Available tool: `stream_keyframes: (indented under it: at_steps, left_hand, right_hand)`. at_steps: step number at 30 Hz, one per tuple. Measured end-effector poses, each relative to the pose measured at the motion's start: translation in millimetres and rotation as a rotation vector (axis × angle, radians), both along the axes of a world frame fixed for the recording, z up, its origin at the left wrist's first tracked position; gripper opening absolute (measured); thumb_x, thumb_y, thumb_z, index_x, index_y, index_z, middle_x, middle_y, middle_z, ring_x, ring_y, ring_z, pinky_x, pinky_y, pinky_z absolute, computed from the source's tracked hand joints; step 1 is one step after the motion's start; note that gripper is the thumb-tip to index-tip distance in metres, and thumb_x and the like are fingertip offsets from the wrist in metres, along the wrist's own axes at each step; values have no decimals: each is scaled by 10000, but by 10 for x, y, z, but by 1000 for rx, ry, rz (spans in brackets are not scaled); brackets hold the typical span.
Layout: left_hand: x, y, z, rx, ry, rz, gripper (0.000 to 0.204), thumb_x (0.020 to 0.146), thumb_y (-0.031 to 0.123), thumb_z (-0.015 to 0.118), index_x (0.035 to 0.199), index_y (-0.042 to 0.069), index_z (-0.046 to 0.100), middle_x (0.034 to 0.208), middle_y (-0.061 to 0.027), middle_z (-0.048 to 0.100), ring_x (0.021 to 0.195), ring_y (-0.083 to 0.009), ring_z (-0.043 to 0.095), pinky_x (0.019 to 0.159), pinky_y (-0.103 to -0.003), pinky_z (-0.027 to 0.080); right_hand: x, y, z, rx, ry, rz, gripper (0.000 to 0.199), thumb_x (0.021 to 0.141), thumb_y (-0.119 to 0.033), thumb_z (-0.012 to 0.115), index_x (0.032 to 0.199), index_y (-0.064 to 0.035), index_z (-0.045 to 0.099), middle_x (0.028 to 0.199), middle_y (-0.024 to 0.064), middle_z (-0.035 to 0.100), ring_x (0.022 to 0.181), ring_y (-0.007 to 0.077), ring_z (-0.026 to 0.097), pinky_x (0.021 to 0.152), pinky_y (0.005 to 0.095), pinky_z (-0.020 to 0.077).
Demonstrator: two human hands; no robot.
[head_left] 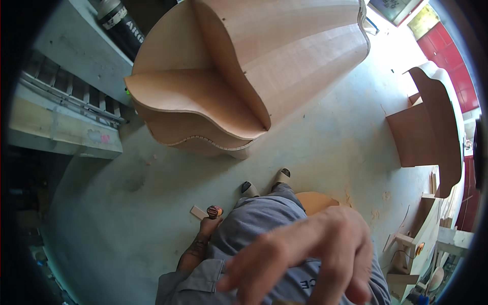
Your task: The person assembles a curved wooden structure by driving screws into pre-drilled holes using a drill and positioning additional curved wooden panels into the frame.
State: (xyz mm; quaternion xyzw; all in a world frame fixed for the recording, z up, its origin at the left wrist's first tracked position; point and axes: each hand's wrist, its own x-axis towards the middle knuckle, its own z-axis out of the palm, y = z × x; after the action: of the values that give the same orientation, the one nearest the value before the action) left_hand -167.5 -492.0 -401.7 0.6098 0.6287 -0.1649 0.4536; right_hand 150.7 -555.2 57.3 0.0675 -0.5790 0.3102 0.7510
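My right hand (pixel 310 249) is raised close to the camera, in front of my grey shirt. Its fingers are bent but apart, and nothing shows in them. Down at my left side, my left hand (pixel 209 226) is closed around an object with a round, dark and orange top (pixel 214 211); its kind is not clear. Beside that hand shows a flat, pale wooden piece (pixel 197 212); whether the two touch I cannot tell. Ahead of my feet stands a large curved plywood structure (pixel 300 66) with wavy edges and a shelf-like lower panel (pixel 198 96).
A second curved wooden piece (pixel 437 127) stands on the right. A ladder (pixel 71 96) and a dark gas cylinder (pixel 122 25) are at the left. Wooden parts (pixel 406 249) lie at the lower right. A round wooden panel (pixel 315 202) shows beside my legs. Red cabinets (pixel 452 61) stand far right.
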Motion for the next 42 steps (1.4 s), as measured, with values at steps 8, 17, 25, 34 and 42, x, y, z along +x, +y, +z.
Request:
stream_keyframes:
  at_steps: [8,17,25,34,42]
  left_hand:
    - [424,222,167,-51,1,35,447,811,440,819,734,10,721,697,-111,723,603,-208,709,613,-378,567]
    - [-183,-265,-1151,564,201,-82,580,807,529,781,901,-43,770,888,-177,785,869,-299,768,791,-413,577]
    - [-5,6,-70,-156,58,-61,602,799,523,781,958,-57,762,924,-168,786,910,-261,760,823,-389,572]
    - [-83,-128,9,-81,-45,76,587,798,498,789,976,-61,759,926,-158,782,902,-252,753,818,-385,569]
    - [-153,-275,-29,6,-251,297,577,796,478,796,991,-64,756,928,-149,779,895,-245,748,815,-381,566]
  right_hand:
    - [82,-133,-194,-324,219,327,272,949,-187,811,1098,2,684,976,154,693,948,284,684,868,414,543]
    - [829,-75,-585,-774,-208,40,222,963,-207,787,1022,-5,718,993,154,717,966,258,709,939,408,563]
    - [1139,-347,-2929,-1819,-703,-540,411,1010,-372,677,1175,3,722,1123,196,761,1077,295,720,953,409,548]
    - [1150,-464,-3587,-1842,-1165,-570,461,955,-394,692,1208,-9,709,1145,260,742,1123,404,705,971,454,558]
    - [1027,-514,-3637,-1638,-1440,-485,493,950,-400,699,1243,-5,674,1149,259,731,1136,435,684,979,497,547]
